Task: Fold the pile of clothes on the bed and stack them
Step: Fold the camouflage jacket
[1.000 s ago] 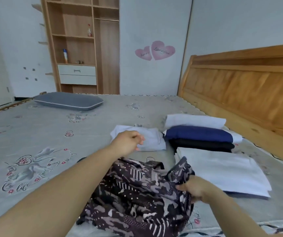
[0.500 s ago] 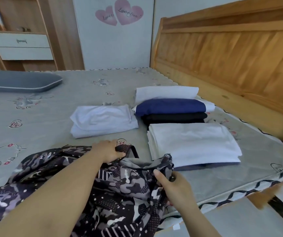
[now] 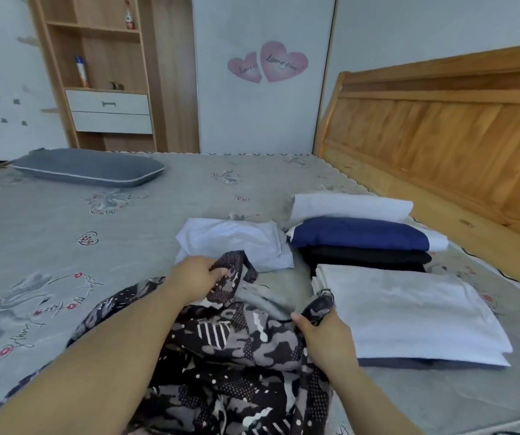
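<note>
A dark patterned garment [image 3: 236,365] lies crumpled on the bed [image 3: 64,246] right in front of me. My left hand [image 3: 194,279] grips its upper edge near one strap. My right hand [image 3: 321,332] pinches the other upper corner. Behind them lies a folded pale blue garment [image 3: 236,243]. To the right sits a large folded white garment [image 3: 409,312] on top of a grey one. Further back are a folded black piece [image 3: 365,257], a navy piece [image 3: 359,233] and a white piece [image 3: 349,205], set side by side.
A wooden headboard [image 3: 440,130] runs along the right side. A grey pillow [image 3: 89,167] lies at the far left of the bed. A wooden shelf unit with white drawers [image 3: 108,111] stands against the far wall. The bed's near edge is at the bottom right.
The view has swung left and up again. Both hands lifted the patterned garment's top edge and drew it apart, the left hand now nearer the pale blue garment.
</note>
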